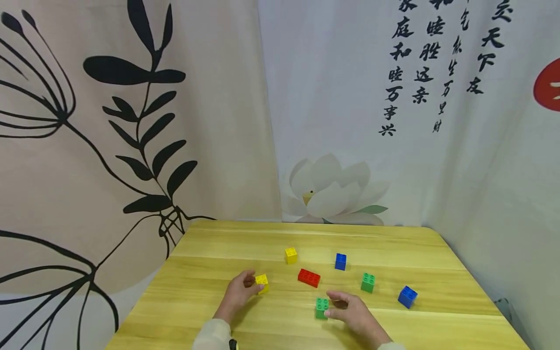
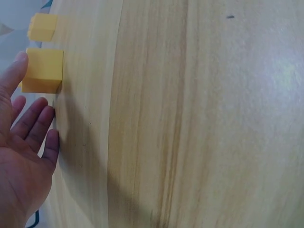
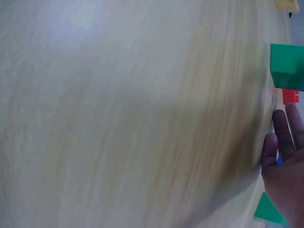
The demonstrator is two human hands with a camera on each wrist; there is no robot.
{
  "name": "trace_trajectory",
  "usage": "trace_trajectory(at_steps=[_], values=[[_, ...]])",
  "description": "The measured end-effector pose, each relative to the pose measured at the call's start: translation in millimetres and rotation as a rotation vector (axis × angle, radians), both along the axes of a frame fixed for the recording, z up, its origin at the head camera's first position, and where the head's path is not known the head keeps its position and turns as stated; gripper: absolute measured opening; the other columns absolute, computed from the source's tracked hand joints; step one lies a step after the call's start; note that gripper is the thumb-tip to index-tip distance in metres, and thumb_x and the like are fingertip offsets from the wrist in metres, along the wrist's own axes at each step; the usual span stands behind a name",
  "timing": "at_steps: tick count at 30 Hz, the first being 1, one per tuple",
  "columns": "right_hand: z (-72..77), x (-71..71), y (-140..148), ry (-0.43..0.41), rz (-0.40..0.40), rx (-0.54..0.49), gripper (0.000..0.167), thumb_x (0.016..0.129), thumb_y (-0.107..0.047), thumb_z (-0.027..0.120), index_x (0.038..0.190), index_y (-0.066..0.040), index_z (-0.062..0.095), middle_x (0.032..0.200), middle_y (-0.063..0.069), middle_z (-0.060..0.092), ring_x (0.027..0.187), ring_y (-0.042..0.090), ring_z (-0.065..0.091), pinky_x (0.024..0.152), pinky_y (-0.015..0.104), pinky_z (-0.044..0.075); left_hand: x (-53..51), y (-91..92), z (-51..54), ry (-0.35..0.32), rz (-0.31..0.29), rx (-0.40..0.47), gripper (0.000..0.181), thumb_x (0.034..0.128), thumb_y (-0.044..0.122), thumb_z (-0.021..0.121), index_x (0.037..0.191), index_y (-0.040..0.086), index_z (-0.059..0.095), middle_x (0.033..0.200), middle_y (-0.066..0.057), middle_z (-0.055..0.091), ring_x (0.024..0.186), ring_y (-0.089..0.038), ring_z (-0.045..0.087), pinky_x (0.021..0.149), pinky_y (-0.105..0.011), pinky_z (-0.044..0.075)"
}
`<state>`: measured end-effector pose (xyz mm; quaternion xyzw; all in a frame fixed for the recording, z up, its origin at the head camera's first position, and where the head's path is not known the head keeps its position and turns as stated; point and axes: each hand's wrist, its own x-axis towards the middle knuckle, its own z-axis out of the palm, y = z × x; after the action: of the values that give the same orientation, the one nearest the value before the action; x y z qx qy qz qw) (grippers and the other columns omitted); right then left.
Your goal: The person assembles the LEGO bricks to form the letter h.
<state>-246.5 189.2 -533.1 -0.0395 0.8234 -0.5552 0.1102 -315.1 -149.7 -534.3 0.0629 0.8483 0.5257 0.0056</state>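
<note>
Left sleeve (image 1: 212,335), at the frame's bottom edge, leads to the left hand (image 1: 238,292), its fingers loosely parted beside the yellow block (image 1: 262,283), lower, left of centre. The right hand (image 1: 355,315), likewise parted, flanks the green block (image 1: 321,308), lower, right of centre. Neither block looks gripped; contact is unclear. Good pinches would meet opposite faces squarely, clear of the red block (image 1: 308,278).

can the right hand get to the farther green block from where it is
Probably yes: the right hand is beside the nearer green block, and only bare tabletop shows between that hand and the farther green block.
</note>
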Motion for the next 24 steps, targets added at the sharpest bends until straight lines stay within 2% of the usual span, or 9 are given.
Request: trace_trajectory(at_steps=[5, 12, 24], values=[[-0.4, -1.6, -1.6, 0.010, 0.008, 0.004, 0.064, 0.085, -0.030, 0.079, 0.136, 0.002, 0.055, 0.133, 0.021, 0.058, 0.120, 0.041, 0.054, 0.098, 0.054, 0.045, -0.2, -0.4, -1.8, 0.000, 0.003, -0.001, 0.057, 0.0876, 0.017, 0.077, 0.132, -0.010, 0.052, 0.123, -0.026, 0.059, 0.113, -0.040, 0.057, 0.095, -0.050, 0.049], [-1.8, -5.0, -4.0, -0.017, -0.005, 0.042, 0.063, 0.083, -0.031, 0.080, 0.133, 0.000, 0.058, 0.128, 0.017, 0.062, 0.117, 0.037, 0.057, 0.097, 0.054, 0.045, -1.8, -1.2, -4.6, 0.001, -0.001, 0.002, 0.055, 0.0872, 0.016, 0.077, 0.130, -0.010, 0.054, 0.124, -0.026, 0.060, 0.114, -0.040, 0.057, 0.096, -0.050, 0.048], [-6.4, -6.8, -5.1, 0.022, -0.025, 0.057, 0.054, 0.083, -0.029, 0.081, 0.126, -0.001, 0.064, 0.114, 0.009, 0.068, 0.103, 0.025, 0.062, 0.089, 0.048, 0.050, -3.8, -1.8, -8.0, 0.055, -0.011, -0.026, 0.049, 0.0870, 0.017, 0.078, 0.125, -0.009, 0.059, 0.116, -0.021, 0.064, 0.106, -0.035, 0.061, 0.092, -0.049, 0.051]])
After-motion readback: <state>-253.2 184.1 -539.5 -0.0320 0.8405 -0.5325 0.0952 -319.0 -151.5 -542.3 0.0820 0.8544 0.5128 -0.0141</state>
